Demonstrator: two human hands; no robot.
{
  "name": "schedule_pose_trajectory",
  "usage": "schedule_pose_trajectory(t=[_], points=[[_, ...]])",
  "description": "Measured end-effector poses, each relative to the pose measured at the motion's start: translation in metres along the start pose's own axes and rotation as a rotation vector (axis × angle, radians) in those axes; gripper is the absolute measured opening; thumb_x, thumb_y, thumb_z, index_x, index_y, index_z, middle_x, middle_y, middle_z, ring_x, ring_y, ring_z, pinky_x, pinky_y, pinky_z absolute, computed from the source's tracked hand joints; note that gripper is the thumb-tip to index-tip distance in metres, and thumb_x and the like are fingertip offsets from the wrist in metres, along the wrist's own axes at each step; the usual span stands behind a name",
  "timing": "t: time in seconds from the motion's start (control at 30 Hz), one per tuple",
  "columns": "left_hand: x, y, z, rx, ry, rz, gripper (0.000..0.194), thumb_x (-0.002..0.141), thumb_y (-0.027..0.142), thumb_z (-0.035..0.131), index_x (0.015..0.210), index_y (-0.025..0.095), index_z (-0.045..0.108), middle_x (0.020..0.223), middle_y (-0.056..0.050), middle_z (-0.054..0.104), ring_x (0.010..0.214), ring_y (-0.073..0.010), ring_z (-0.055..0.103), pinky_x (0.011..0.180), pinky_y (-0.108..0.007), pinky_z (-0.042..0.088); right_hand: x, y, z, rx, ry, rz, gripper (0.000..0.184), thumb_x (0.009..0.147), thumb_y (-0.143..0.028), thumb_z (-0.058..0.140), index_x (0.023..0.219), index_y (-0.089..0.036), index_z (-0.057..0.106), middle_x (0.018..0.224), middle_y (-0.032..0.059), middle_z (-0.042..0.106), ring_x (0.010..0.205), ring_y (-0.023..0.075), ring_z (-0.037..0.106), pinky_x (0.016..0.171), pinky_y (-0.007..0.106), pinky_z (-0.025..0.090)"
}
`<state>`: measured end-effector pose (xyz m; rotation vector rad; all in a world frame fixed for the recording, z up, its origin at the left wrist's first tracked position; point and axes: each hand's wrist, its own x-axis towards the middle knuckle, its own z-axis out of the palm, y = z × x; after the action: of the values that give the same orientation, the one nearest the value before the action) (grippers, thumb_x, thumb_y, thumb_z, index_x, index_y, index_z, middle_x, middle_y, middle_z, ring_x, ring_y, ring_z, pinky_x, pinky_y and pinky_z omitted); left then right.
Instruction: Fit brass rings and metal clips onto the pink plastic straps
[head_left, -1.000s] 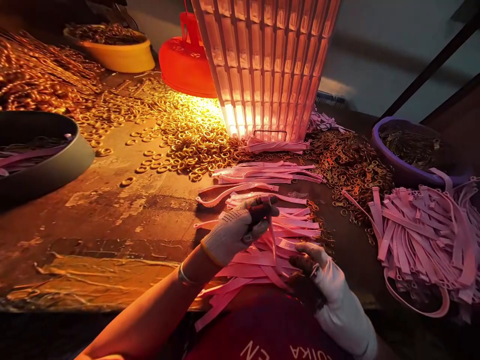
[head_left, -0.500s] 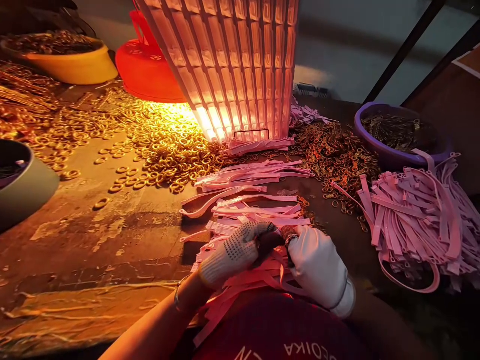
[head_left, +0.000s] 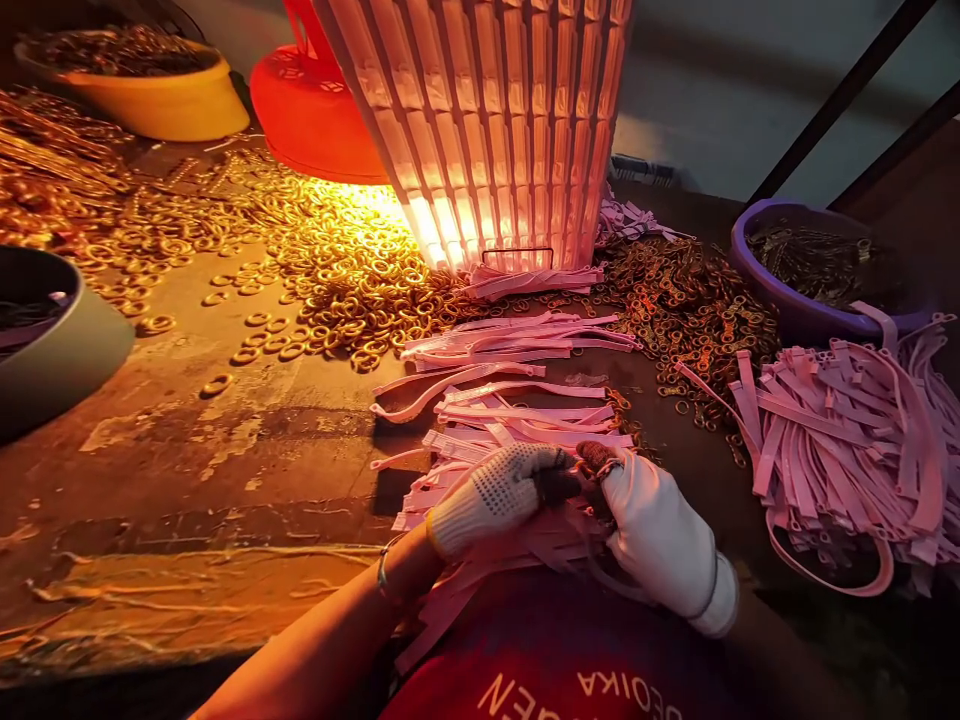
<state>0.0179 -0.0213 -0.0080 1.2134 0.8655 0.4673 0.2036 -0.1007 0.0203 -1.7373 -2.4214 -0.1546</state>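
In a dotted knit glove with dark fingertips, my left hand [head_left: 502,495] is closed, its fingertips pinched close to those of my right hand. What is in that pinch is too small and dark to make out. My right hand [head_left: 656,530], in a white glove with dark fingertips, is closed too. A pale pink strap [head_left: 604,572] curves down below it, blurred, and its upper end is hidden by the fingers. Beneath both hands lies a layer of pink straps [head_left: 491,420] with small loops at their ends, spread toward my lap.
A red lamp [head_left: 322,120] glows behind a ribbed panel [head_left: 495,150]. Brass rings [head_left: 352,300] and small metal hooks [head_left: 697,310] lie heaped. A pile of straps [head_left: 847,440] sits right, by a purple basin [head_left: 742,250]. A yellow basin [head_left: 172,105] and grey bowl [head_left: 97,330] stand left.
The view has shifted a little, so everything sits further right. My hands stay close together with a slightly wider gap between the fingertips, and the strap below them has swung.
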Motion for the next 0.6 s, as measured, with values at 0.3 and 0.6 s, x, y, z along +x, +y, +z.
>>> schedule_pose_trajectory(t=[0.3, 0.6], points=[[-0.005, -0.004, 0.005, 0.533, 0.014, 0.199, 0.021, 0.086, 0.024, 0.054, 0.075, 0.017, 0.071, 0.072, -0.002, 0.072, 0.068, -0.0171, 0.062, 0.064, -0.026, 0.045, 0.024, 0.003, -0.006, -0.022, -0.509, 0.113, 0.014, 0.085, -0.014, 0.055, 0.095, -0.017, 0.065, 0.081, 0.0110, 0.074, 0.074, 0.0245, 0.072, 0.058, 0.030, 0.040], [-0.006, 0.024, -0.008, 0.564, -0.247, 0.179, 0.026, 0.083, 0.018, 0.055, 0.093, 0.020, 0.078, 0.088, -0.001, 0.078, 0.073, -0.0182, 0.067, 0.065, -0.023, 0.049, 0.013, 0.015, -0.008, -0.056, -0.497, -0.045, 0.016, 0.084, -0.016, 0.053, 0.092, -0.013, 0.066, 0.079, 0.0141, 0.074, 0.076, 0.0262, 0.072, 0.059, 0.032, 0.039]])
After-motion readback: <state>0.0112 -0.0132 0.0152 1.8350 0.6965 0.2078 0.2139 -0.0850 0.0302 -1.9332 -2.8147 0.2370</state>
